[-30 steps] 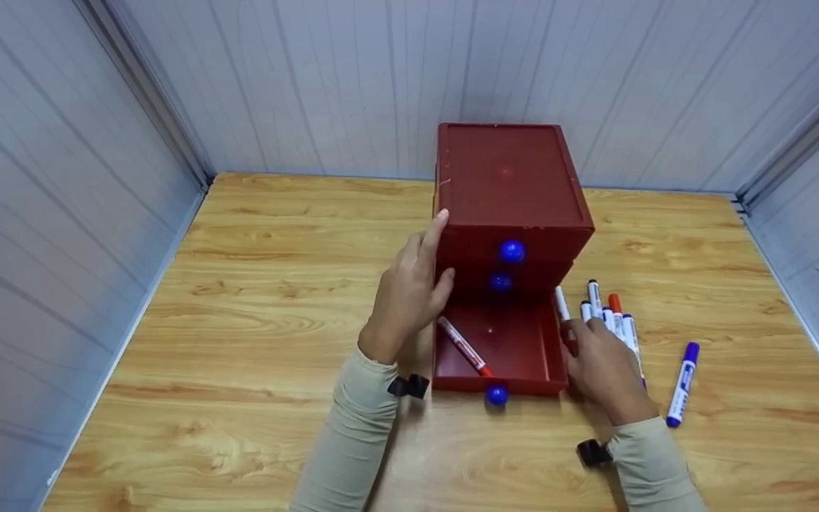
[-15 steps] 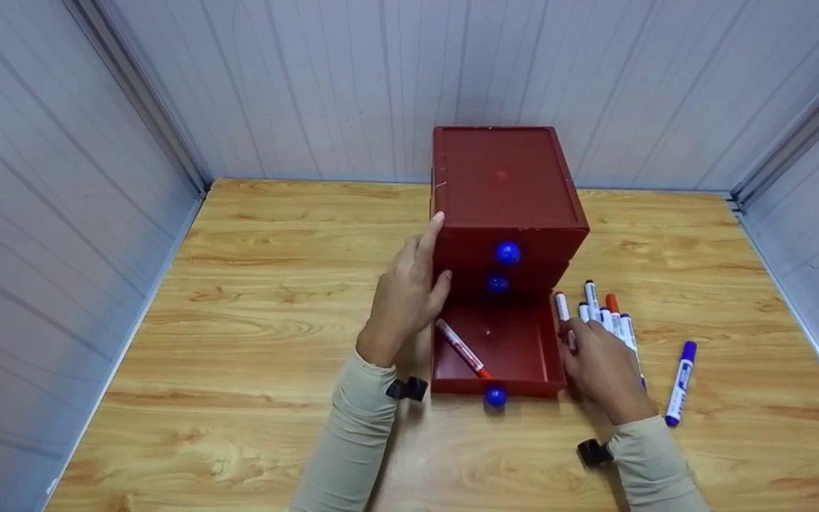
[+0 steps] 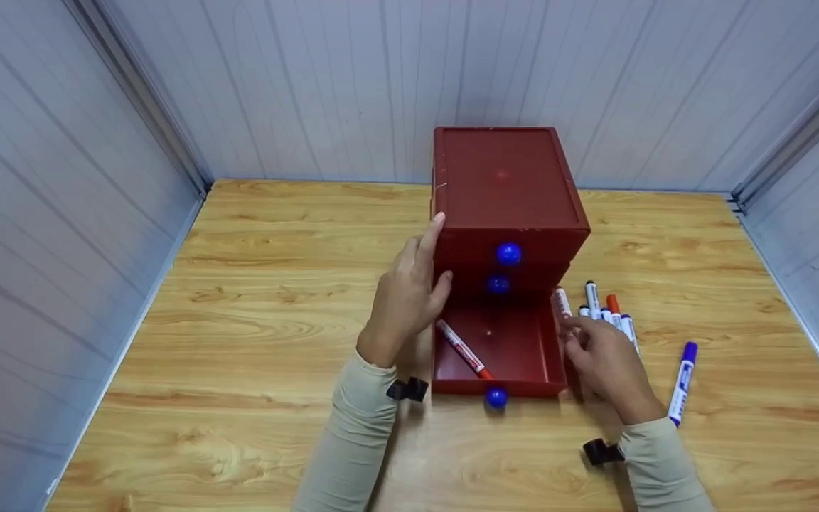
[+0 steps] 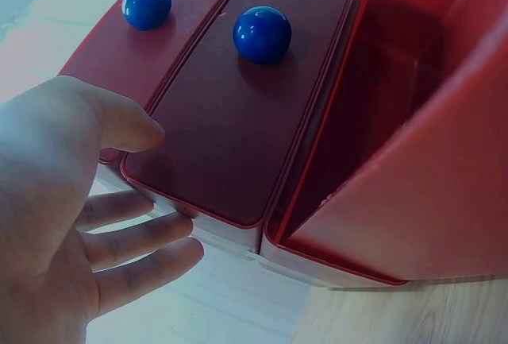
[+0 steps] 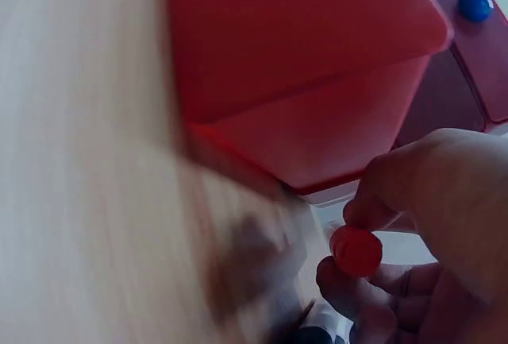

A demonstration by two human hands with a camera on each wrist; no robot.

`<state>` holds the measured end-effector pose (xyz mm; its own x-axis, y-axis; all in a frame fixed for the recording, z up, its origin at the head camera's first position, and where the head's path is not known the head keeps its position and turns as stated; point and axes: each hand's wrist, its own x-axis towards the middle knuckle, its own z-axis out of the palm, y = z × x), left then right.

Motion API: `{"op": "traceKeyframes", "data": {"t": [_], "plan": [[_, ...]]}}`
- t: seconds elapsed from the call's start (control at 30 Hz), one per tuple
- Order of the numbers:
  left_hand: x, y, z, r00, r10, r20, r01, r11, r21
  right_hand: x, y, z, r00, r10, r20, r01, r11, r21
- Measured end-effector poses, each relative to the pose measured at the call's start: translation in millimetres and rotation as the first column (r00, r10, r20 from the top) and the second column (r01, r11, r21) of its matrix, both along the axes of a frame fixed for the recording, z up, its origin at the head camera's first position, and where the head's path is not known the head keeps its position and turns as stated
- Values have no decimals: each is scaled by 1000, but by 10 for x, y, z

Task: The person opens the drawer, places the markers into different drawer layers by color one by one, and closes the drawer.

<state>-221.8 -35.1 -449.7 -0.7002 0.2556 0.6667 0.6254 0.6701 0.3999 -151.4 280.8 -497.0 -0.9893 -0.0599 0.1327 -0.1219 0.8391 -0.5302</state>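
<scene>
A dark red drawer cabinet (image 3: 505, 181) with blue ball knobs stands with its bottom drawer (image 3: 516, 348) pulled out. One red-capped marker (image 3: 463, 348) lies slantwise in that drawer. My left hand (image 3: 404, 302) rests against the cabinet's left front edge, its fingers straight along the side and the thumb on the front. Just right of the open drawer, my right hand (image 3: 610, 363) pinches a white marker (image 3: 561, 301) with red print between thumb and fingers. The right wrist view shows this marker's red end (image 5: 355, 251) pointing at the camera, beside the drawer's outer wall.
Several markers (image 3: 592, 299) with dark and red caps lie in a group behind my right hand. Farther right, a blue-capped marker (image 3: 682, 384) lies alone on the wooden table (image 3: 260, 320). Panel walls (image 3: 324, 85) border the table at the back and sides.
My right hand has shifted slightly to the right, and the marker in it has turned so its red print shows. The left hand stays on the cabinet.
</scene>
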Motion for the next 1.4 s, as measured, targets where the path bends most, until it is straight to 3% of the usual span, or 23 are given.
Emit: {"op": "traceKeyframes", "data": {"t": [0.17,0.3,0.73,1.13,1.4], "plan": [[-7,2,7,1000,-3,-2,3,1000,4,2,12,52,993,-46,113,72,969,-238],[-13,4,8,1000,0,3,0,1000,2,-10,7,81,987,-67,144,114,929,-351],[-12,1,1,1000,17,-3,-17,1000,-7,56,-45,276,994,-90,69,113,820,-560],[-8,5,2,1000,17,4,-17,1000,-6,158,-144,470,991,-123,-58,66,807,-587],[-1,5,6,1000,12,11,-12,1000,-5,236,-257,512,975,-79,-208,-52,827,-560]]}}
